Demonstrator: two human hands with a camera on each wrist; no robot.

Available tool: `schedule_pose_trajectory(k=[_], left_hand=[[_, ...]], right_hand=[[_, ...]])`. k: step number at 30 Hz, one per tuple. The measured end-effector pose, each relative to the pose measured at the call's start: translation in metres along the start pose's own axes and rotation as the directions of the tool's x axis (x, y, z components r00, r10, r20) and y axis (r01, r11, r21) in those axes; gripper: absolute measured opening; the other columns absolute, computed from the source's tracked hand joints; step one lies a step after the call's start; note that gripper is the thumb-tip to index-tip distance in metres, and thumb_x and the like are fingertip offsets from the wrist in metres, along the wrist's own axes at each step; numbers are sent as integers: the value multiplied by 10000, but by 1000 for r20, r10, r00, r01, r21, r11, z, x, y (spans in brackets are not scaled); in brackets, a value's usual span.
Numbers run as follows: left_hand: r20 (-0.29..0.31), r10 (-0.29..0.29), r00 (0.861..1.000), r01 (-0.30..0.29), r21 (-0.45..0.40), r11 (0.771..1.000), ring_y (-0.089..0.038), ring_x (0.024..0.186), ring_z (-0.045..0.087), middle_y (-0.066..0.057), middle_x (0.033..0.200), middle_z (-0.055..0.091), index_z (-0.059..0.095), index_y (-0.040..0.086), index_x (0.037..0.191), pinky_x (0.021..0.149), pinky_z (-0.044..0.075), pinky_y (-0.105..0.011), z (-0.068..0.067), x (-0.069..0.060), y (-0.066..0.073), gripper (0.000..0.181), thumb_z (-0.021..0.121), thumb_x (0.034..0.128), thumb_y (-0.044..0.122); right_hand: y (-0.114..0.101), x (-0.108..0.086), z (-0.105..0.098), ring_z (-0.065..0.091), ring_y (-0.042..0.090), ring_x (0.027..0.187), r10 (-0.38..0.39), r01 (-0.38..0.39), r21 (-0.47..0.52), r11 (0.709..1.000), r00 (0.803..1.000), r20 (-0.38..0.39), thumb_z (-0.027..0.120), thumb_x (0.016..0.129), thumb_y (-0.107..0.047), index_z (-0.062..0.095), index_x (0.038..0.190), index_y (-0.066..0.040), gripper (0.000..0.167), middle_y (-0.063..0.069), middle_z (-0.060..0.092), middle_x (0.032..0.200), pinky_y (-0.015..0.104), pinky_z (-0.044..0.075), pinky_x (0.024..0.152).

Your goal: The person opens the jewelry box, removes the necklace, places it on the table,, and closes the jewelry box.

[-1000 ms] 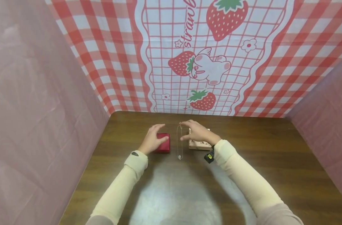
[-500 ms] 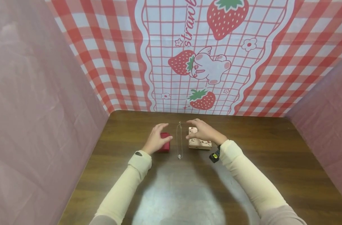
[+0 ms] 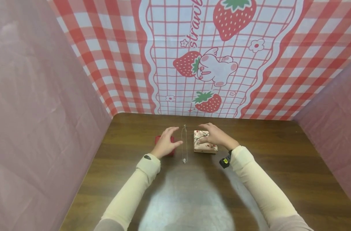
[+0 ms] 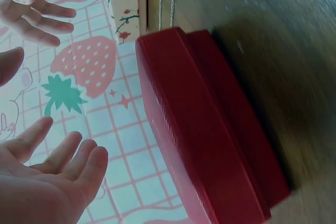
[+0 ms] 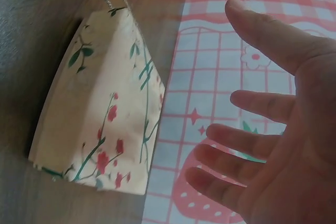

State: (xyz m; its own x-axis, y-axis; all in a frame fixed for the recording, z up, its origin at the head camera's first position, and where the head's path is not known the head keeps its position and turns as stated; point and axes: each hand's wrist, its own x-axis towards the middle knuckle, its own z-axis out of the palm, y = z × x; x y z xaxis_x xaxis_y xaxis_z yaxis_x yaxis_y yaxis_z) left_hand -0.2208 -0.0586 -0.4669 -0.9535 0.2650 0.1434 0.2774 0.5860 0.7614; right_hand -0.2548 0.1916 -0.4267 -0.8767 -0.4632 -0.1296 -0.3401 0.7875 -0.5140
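Observation:
A thin silver necklace lies in a long narrow loop on the table, its small pendant [image 3: 184, 160] toward me. My left hand [image 3: 166, 142] hovers over the red box [image 4: 199, 119], fingers relaxed and apart from it, the thumb tip near the chain. The head view shows only parts of that box behind the hand. Over the cream box with a floral print [image 5: 100, 114] is my right hand [image 3: 217, 136], fingers spread and loosely bent, holding nothing. Both boxes are closed, one on either side of the necklace. Chain strands also show in both wrist views.
The brown wooden table [image 3: 265, 154] has a bright patch of glare near its front. A strawberry-print cloth [image 3: 181, 38] hangs behind it, and pink cloth [image 3: 48, 112] lines the left and right sides.
Both hands have shifted to the right. My right hand has drawn away from the necklace over the floral box, while my left has come closer to the chain. The boxes and necklace have stayed put.

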Motion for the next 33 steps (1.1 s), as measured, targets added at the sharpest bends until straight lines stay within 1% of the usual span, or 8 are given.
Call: schedule_pose_trajectory(k=[6,12,15,20,26,33], left_hand=[[18,17,1000,-17,11,1000,-340,1389,391,-164,1481,437,467,72,1421,1159,323,-499,8,3,3,664,750,840,226],[49,-12,999,12,14,1000,-328,1403,376,-145,1500,420,455,110,1436,1160,321,-500,15,5,5,662,739,852,234],[62,-30,998,29,12,1000,-331,1407,370,-152,1511,404,445,113,1443,1159,317,-512,18,5,5,664,735,858,235],[86,-41,995,42,-7,999,-342,1402,378,-167,1518,386,428,114,1457,1150,329,-517,25,7,7,677,728,866,249],[116,-38,993,39,-12,999,-336,1398,391,-158,1504,406,433,102,1451,1156,330,-499,35,14,14,670,724,869,260],[148,-42,988,45,-20,999,-339,1374,421,-156,1484,436,430,91,1452,1130,357,-520,45,18,14,676,725,867,260]], right_hand=[[7,-4,1,415,469,1316,18,-18,5,1000,1000,-2,760,833,-338,396,1454,10,799,318,345,1470,610,373,1073],[14,-7,5,478,475,1221,16,-16,-4,1000,1000,-27,790,786,-368,419,1426,34,842,345,368,1415,603,414,1022],[18,-7,6,478,464,1228,33,-33,0,999,999,-20,800,779,-358,420,1427,36,848,342,371,1419,591,414,1032],[25,-7,9,429,465,1293,75,-75,15,997,997,-3,806,781,-323,408,1437,34,846,330,364,1441,594,386,1066],[34,-9,13,398,486,1313,94,-94,22,995,996,-11,819,763,-335,416,1428,42,864,341,357,1444,619,367,1072],[43,-11,16,388,502,1316,90,-90,6,996,996,-21,837,736,-335,421,1424,46,890,358,348,1446,629,351,1079]])
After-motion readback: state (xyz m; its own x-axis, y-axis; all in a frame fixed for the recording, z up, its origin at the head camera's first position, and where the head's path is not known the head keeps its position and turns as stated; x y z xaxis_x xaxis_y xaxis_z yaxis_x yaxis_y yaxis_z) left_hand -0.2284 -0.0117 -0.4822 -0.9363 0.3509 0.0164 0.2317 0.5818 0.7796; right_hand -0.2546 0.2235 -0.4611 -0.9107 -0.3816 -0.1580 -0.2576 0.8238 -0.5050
